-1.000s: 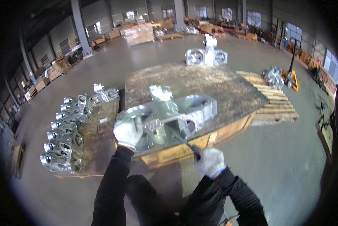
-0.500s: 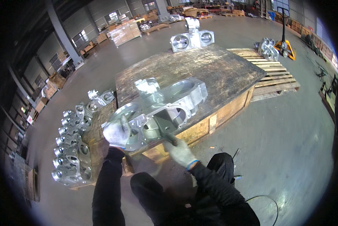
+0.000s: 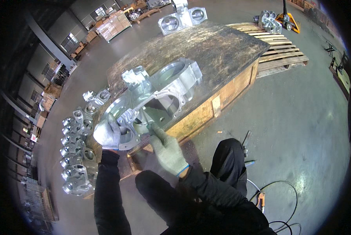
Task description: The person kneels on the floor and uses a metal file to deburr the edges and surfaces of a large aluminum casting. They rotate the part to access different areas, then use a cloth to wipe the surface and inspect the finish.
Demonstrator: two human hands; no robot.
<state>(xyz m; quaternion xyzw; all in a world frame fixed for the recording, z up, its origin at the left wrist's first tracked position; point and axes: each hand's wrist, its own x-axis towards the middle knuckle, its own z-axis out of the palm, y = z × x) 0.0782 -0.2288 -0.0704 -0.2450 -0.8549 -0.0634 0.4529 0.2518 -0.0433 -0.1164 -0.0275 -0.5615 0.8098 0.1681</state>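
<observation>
Metal casting point(image 3: 145, 93) on a wooden bench point(image 3: 207, 47); gloved left hand point(image 3: 108, 134) grips its rim, right hand point(image 3: 167, 152) pinches a dark, mostly hidden tool point(image 3: 149, 128).

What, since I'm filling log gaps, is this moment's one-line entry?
left hand: gripping left end of metal casting; right hand: at casting's front edge, grip unclear; support: wooden crate

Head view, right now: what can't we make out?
Head view:
Full shape of what the right hand grips: mostly hidden by the hand itself.
Underside of the large casting: hidden by its own body.
Top of the pallet jack: cut off by the upper edge.
</observation>
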